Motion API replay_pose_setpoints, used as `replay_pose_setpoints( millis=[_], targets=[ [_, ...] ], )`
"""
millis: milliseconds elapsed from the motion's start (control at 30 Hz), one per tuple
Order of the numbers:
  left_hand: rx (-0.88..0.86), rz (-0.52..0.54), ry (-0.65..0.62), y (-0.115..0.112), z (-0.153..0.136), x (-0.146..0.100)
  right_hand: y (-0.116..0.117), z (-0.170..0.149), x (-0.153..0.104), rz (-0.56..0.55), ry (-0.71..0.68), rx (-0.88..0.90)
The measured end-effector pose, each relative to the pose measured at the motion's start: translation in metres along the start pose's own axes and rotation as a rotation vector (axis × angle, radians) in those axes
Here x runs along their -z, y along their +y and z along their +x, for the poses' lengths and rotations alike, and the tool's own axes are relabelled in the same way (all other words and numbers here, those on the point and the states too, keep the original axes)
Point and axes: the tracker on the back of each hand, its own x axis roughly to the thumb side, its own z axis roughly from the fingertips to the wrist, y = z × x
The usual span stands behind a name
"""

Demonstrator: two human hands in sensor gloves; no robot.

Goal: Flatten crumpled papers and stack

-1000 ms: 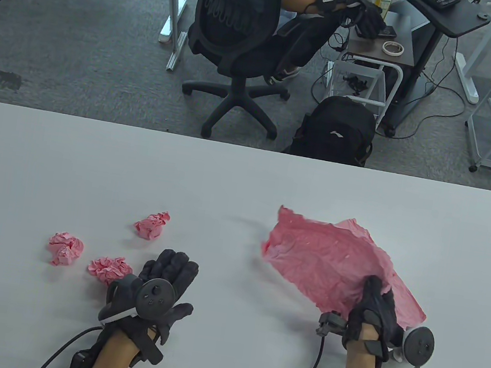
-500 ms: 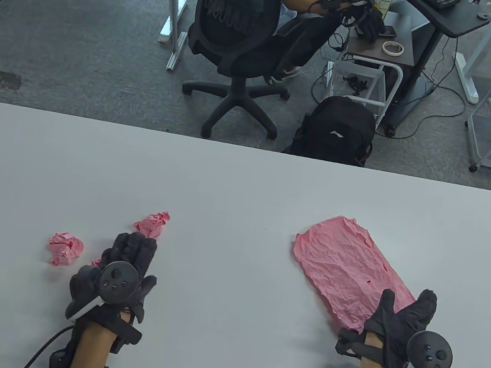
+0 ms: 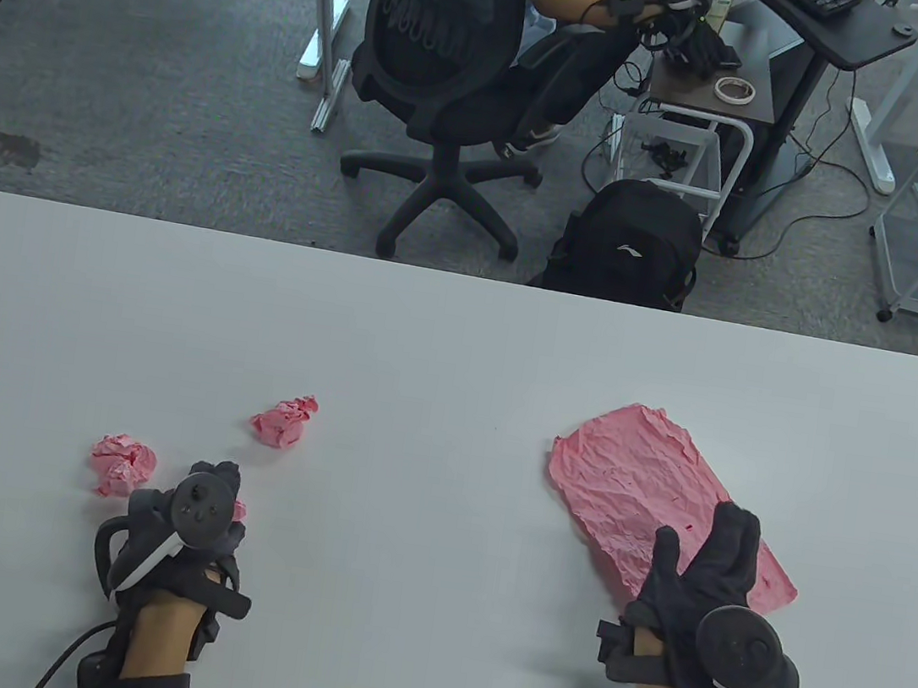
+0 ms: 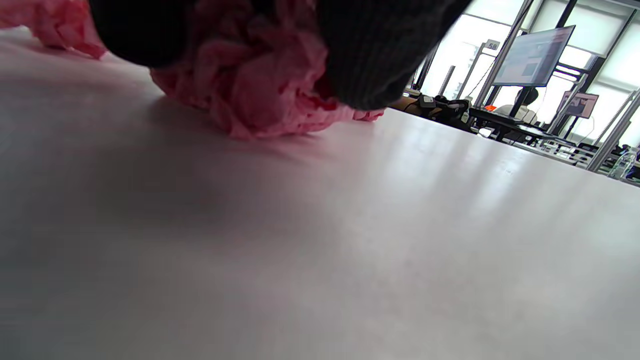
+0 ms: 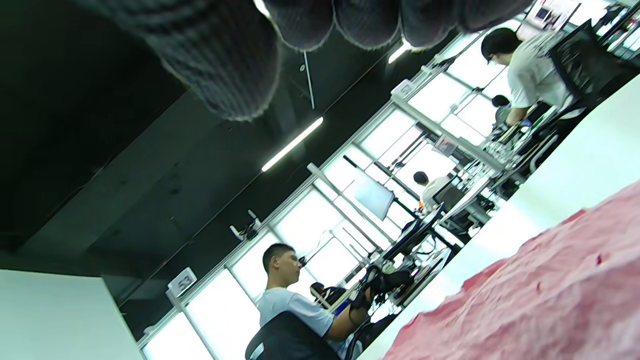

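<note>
A flattened, wrinkled pink sheet (image 3: 632, 475) lies on the right of the white table (image 3: 427, 331). My right hand (image 3: 707, 550) hovers over its near end with fingers straight. In the right wrist view its fingertips (image 5: 225, 65) hang above the pink sheet (image 5: 550, 300), holding nothing. My left hand (image 3: 217, 485) curls over a crumpled pink ball (image 3: 238, 511), which is mostly hidden in the table view. In the left wrist view the fingers (image 4: 380, 60) wrap round this ball (image 4: 255, 85) as it sits on the table. Two more pink balls (image 3: 122, 466) (image 3: 283, 420) lie near it.
Beyond the table's far edge a person sits in a black office chair (image 3: 441, 43), and a black backpack (image 3: 631, 244) stands on the floor. A bare stretch of table (image 3: 422, 484) lies between my hands.
My right hand laid the pink sheet flat, let go, then shifted left over its near end. My left hand moved left and back and closed round the nearest crumpled ball.
</note>
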Motion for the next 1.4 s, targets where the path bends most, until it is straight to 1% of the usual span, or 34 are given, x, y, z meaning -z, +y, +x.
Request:
replay_pose_setpoints(
  millis=[67,200,267,400,433,567,633,667,700,733,767,867,1000,1133,1233,1267,1300,1333,1400],
  targets=[
    [0.032,0.018,0.001,0.0,0.0,0.001,0.005,0.003,-0.002,0.03,0.005,0.02],
    [0.015,0.019,-0.002,0.0,-0.001,0.002,0.014,0.008,-0.004,0.071,-0.006,0.069],
    [0.014,0.042,-0.011,0.001,-0.001,0.0,0.019,0.01,-0.006,0.094,-0.013,0.07],
    [-0.055,0.068,-0.048,0.004,0.001,-0.001,0.033,0.017,-0.01,0.181,-0.059,0.078],
    [-0.073,0.079,-0.058,0.005,0.003,-0.004,0.036,0.019,-0.012,0.199,-0.064,0.087],
    [-0.126,0.179,-0.133,0.013,0.018,-0.011,0.047,0.024,-0.015,0.261,-0.104,0.113],
    [-0.19,0.232,-0.187,0.017,0.027,-0.016,0.055,0.028,-0.018,0.321,-0.145,0.149],
    [-0.242,0.257,-0.235,0.019,0.033,-0.019,0.062,0.033,-0.022,0.384,-0.176,0.18],
    [-0.273,0.267,-0.259,0.019,0.036,-0.021,0.064,0.035,-0.023,0.408,-0.184,0.189],
    [-0.31,0.281,-0.292,0.019,0.042,-0.022,0.071,0.041,-0.027,0.46,-0.2,0.208],
    [-0.322,0.291,-0.318,0.02,0.047,-0.024,0.075,0.044,-0.029,0.491,-0.211,0.217],
    [-0.366,0.303,-0.407,0.018,0.06,-0.028,0.09,0.057,-0.041,0.65,-0.275,0.241],
    [-0.409,0.312,-0.479,0.015,0.072,-0.03,0.106,0.073,-0.056,0.776,-0.353,0.198],
    [-0.484,0.337,-0.54,0.013,0.084,-0.036,0.12,0.095,-0.076,0.877,-0.427,0.228],
    [-0.506,0.346,-0.59,0.011,0.094,-0.038,0.126,0.104,-0.084,0.901,-0.46,0.251],
    [-0.543,0.335,-0.634,0.009,0.1,-0.039,0.128,0.108,-0.088,0.898,-0.477,0.259],
    [-0.602,0.314,-0.704,0.006,0.106,-0.04,0.129,0.111,-0.091,0.891,-0.487,0.265],
    [-0.647,0.297,-0.745,0.004,0.11,-0.041,0.129,0.112,-0.092,0.875,-0.493,0.269],
    [-0.672,0.265,-0.759,0.002,0.115,-0.041,0.126,0.111,-0.092,0.828,-0.488,0.278]
  ],
)
